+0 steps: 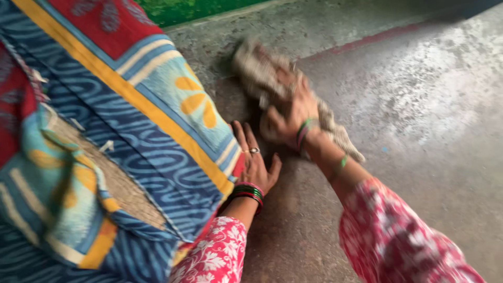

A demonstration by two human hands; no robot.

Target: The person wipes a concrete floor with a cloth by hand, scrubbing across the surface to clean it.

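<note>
A person kneels over a grey concrete floor [429, 131], the right hand [291, 118] closed around a crumpled, dirty grey rag [262, 71] and pressing it onto the floor; hand and rag are blurred. The rag lies just beyond the edge of a patterned quilt [120, 136], one ragged end trailing out past the right wrist. The left hand [255, 162] rests flat on the concrete with fingers spread and empty, touching the quilt's edge, a ring on one finger and green and red bangles [248, 192] at the wrist. The quilt, in blue, red, yellow and teal, is folded back to show a woven mat [115, 183] beneath. Both sleeves are pink with a white floral print
</note>
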